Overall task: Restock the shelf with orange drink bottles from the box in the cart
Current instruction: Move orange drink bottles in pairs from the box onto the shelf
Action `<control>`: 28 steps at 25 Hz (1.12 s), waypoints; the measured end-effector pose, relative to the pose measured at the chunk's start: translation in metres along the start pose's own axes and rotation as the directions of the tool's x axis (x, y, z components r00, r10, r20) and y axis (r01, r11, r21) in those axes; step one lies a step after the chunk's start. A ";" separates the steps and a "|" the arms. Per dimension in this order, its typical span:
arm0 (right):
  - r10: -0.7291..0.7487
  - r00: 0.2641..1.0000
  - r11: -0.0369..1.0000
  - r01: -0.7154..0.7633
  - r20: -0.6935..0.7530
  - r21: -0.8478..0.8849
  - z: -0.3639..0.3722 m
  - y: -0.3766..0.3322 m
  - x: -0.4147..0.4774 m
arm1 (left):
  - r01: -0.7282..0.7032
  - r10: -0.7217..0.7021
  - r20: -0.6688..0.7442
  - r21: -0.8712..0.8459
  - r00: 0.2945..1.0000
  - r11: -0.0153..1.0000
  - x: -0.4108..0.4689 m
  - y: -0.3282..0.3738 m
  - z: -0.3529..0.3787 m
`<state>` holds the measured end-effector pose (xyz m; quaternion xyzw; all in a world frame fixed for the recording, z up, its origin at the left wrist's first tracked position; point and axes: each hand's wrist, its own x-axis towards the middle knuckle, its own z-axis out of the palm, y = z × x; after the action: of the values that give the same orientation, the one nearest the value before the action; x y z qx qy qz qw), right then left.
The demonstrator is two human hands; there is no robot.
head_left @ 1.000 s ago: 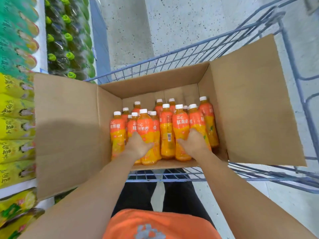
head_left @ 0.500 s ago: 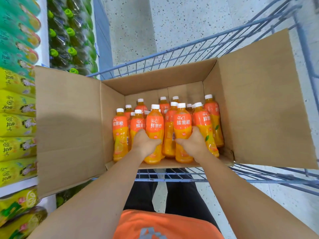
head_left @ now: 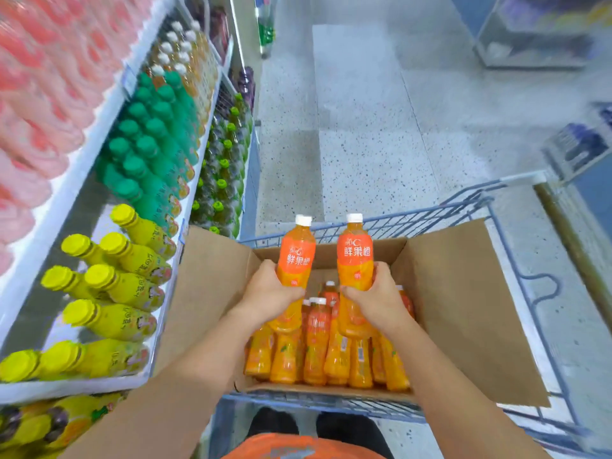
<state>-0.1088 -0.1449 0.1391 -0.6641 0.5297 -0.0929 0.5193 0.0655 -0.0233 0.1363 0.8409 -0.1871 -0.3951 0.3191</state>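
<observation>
My left hand [head_left: 271,294] grips an orange drink bottle [head_left: 295,256] with a white cap, held upright above the open cardboard box [head_left: 463,309]. My right hand [head_left: 377,298] grips a second orange drink bottle [head_left: 354,256], also upright, right beside the first. Several more orange bottles [head_left: 318,346] stand in the box below my hands. The box sits in a blue wire cart [head_left: 516,260]. The shelf [head_left: 99,140] runs along the left.
The shelf holds rows of yellow-capped bottles [head_left: 109,283], green-capped bottles [head_left: 149,150] and pink bottles [head_left: 29,94]. Speckled floor [head_left: 364,127] stretches ahead of the cart. A blurred display unit [head_left: 536,31] stands at the far right.
Both hands have lifted one bottle each up out of the box. The view has tilted up, showing the aisle and more of the shelf.
</observation>
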 end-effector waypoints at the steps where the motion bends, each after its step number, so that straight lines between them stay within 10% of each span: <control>1: -0.045 0.999 0.999 0.045 -0.018 0.004 -0.002 -0.018 -0.004 | -0.014 0.013 -0.028 -0.027 1.000 1.000 -0.004 0.009 -0.014; 14: -0.511 0.857 0.839 0.513 -0.060 0.183 -0.005 -0.215 -0.040 | -0.307 0.223 -0.434 -0.133 0.873 0.942 -0.083 0.101 -0.152; 28: -0.833 0.421 0.541 0.756 0.359 0.370 0.047 -0.325 -0.126 | -0.306 -0.053 -0.881 -0.219 0.471 0.926 -0.270 0.081 -0.227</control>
<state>0.0667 -0.0489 0.4282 -0.7927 -0.0097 -0.1936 0.5780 0.0714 0.1587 0.4488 0.8363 0.0115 0.0873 0.5412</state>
